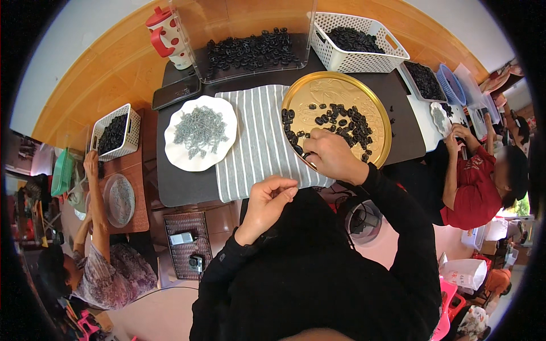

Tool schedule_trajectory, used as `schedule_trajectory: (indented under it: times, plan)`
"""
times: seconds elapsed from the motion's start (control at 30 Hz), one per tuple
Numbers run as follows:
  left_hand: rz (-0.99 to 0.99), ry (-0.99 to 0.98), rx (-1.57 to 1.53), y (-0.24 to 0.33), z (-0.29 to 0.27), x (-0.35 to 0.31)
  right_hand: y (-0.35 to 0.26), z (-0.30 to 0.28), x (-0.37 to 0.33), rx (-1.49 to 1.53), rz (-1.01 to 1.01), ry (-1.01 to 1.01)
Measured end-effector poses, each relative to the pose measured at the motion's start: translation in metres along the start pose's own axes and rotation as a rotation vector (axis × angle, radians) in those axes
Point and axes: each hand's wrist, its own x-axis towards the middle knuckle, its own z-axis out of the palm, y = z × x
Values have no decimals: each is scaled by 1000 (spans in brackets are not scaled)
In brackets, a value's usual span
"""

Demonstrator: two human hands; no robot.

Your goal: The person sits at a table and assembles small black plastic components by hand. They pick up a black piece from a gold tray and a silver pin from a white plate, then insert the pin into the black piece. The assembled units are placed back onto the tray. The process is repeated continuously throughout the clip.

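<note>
My right hand reaches over the near left part of a round gold tray, fingers curled and pinched on a small black plastic piece, mostly hidden. Several loose black oval pieces lie scattered in the tray. In front of my body, my left hand hovers by the near edge of a grey-and-white striped cloth. Its thumb and fingers are closed together; whatever they hold is too small to make out. Left of the cloth, a white scalloped plate bears a heap of small grey metal-looking pieces.
At the back stand a clear bin and a white perforated basket, both with black pieces. A dark phone-like slab lies beside a spotted mug. People work at tables on the left and right.
</note>
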Motion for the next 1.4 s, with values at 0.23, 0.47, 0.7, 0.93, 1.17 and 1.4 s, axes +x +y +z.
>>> schedule_trajectory:
  times: [0.23,0.47,0.7,0.93,1.17,1.4]
  plan:
    - [-19,71,-222,5,14,7,-34,-16,-29,357,-18,290]
    - [97,66,-337,-6,23,19,-47,1,-47,573,50,283]
    - [8,137,-261,2,1,21,9,-24,-25,61,59,108]
    - [83,189,-178,-12,-8,25,15,-14,-9,-6,34,45]
    - [374,262,817,8,-7,31,13,-5,1,-128,-139,62]
    - [413,340,925,14,-1,32,5,-6,5,-180,-125,29]
